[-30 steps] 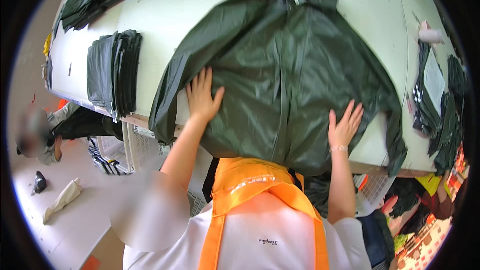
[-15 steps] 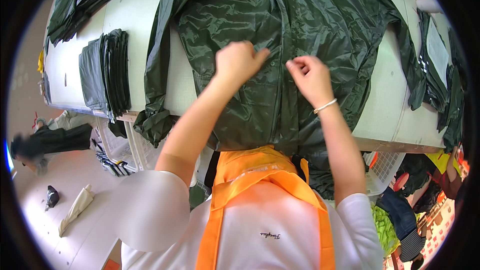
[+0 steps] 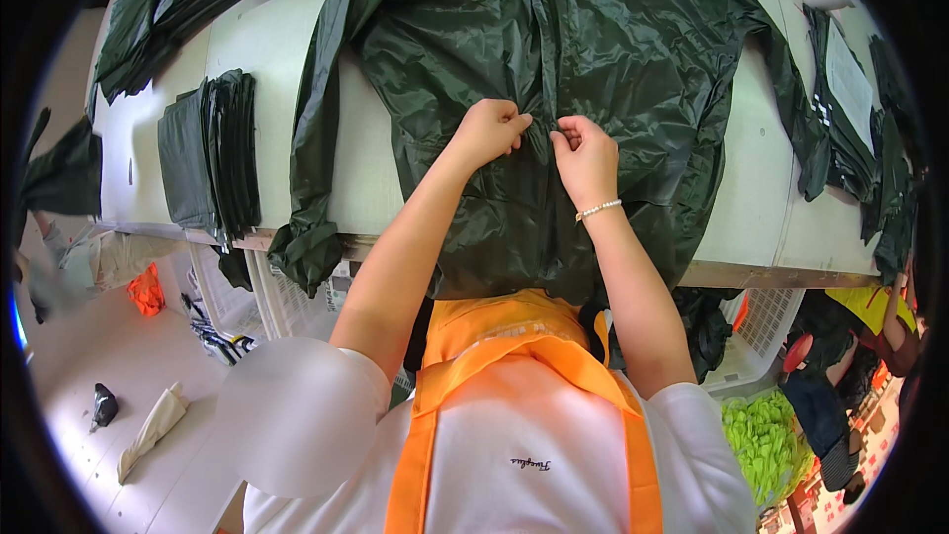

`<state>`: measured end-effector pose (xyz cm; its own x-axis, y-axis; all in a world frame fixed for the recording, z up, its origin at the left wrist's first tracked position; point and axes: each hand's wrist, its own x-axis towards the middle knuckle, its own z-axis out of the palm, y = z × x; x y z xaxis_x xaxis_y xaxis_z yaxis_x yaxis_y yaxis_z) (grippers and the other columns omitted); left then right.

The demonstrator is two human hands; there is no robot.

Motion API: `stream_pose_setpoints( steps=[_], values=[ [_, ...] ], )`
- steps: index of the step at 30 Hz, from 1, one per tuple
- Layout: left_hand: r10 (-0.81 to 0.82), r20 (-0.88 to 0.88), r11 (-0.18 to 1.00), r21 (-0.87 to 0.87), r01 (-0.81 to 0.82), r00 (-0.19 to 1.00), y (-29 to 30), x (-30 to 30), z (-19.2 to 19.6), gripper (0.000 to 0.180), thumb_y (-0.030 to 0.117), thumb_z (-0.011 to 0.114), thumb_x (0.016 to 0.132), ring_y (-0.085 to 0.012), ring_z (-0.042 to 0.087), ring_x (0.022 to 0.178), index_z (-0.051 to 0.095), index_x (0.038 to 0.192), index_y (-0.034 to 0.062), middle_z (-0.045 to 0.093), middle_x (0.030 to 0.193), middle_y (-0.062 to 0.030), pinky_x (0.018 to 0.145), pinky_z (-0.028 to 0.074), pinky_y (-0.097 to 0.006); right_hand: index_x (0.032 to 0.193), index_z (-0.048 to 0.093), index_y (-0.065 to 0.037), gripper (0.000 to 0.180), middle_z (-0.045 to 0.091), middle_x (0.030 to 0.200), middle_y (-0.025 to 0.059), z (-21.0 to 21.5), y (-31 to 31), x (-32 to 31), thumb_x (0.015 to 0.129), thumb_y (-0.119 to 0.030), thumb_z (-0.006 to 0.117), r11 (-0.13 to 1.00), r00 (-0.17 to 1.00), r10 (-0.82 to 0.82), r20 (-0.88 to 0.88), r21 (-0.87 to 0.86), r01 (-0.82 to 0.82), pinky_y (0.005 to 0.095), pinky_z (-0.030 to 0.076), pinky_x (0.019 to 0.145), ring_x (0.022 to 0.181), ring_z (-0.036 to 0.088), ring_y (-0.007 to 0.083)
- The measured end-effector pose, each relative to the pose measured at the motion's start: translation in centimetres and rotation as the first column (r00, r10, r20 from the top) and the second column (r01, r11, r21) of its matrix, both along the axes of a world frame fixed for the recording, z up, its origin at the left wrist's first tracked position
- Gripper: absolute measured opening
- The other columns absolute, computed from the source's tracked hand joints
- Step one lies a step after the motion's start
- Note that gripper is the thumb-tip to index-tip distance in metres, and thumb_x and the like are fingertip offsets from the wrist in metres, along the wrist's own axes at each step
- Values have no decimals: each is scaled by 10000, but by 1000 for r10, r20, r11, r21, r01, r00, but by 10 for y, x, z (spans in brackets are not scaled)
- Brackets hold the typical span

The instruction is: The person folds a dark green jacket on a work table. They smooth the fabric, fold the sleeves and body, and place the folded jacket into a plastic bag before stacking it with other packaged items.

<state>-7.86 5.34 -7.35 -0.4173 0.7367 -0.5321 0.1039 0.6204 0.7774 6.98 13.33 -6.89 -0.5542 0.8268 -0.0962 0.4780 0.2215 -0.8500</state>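
A dark green, shiny rain jacket is spread over the pale table, its sleeves hanging down on both sides and its lower hem at the near edge. My left hand pinches the jacket's front just left of the central closure. Across from it, my right hand, with a bracelet at the wrist, pinches the closure edge on the right. A small gap lies between the two sets of fingertips. The cloth puckers around both pinches. Any fastener under the fingers is too small to make out.
Folded dark green garments stand in a stack on the left; more piles lie at the far left. Further folded garments are at the right. White plastic baskets sit below the table edge. Another person is at the lower right.
My hands have come closer together at the jacket's closure, and the fingers have taken hold of its front. At the left, a dark garment now shows beside the table.
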Motion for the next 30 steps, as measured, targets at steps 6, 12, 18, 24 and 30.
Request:
stream_pose_setpoints(
  steps=[6, 12, 18, 24, 30],
  values=[
    [72, 276, 966, 221, -137, 958, -4, 8, 6, 282, 211, 578, 900, -80, 507, 535, 528, 685, 35, 558, 596, -25, 499, 409, -233, 864, 642, 29, 123, 655, 740, 73, 6, -18, -10, 777, -54, 670, 984, 986, -60, -154, -175, 32, 256, 482, 595, 611, 594, 132],
    [128, 452, 912, 296, -284, 883, -7, 15, 7, 203, 240, 533, 930, -144, 559, 575, 526, 866, 48, 572, 643, -44, 536, 435, -268, 867, 640, 56, 155, 655, 722, 52, -2, -21, -14, 794, -73, 687, 930, 964, -141, -228, -363, 50, 222, 471, 591, 616, 570, 72],
    [31, -742, 985, 137, 106, 670, -34, 49, 33, 458, 320, 592, 855, -368, 527, 1071, 501, 1200, 34, 576, 1131, -195, 898, 416, -454, 998, 616, 47, 246, 661, 883, 139, 9, -17, 3, 839, -138, 650, 999, 997, 52, -61, 3, -52, 317, 490, 718, 790, 623, 209],
    [-78, -893, 979, 14, 201, 443, -43, 38, -12, 656, 449, 556, 865, -418, 309, 1306, 387, 1386, 88, 315, 1452, -188, 1059, 263, -508, 1404, 339, -71, 573, 290, 1466, 185, -13, 5, 83, 903, -264, 542, 818, 868, 172, 465, 424, -389, 484, 236, 1089, 1347, 267, 376],
    [89, -904, 953, 199, 227, 418, 9, -5, -8, 538, 352, 628, 825, -377, 402, 1237, 503, 1260, 62, 455, 1338, -178, 1038, 310, -474, 1291, 471, -36, 478, 402, 1388, 193, -24, 71, 50, 896, -286, 568, 760, 927, 176, 331, 553, -342, 429, 301, 1061, 1284, 360, 367]
  ],
)
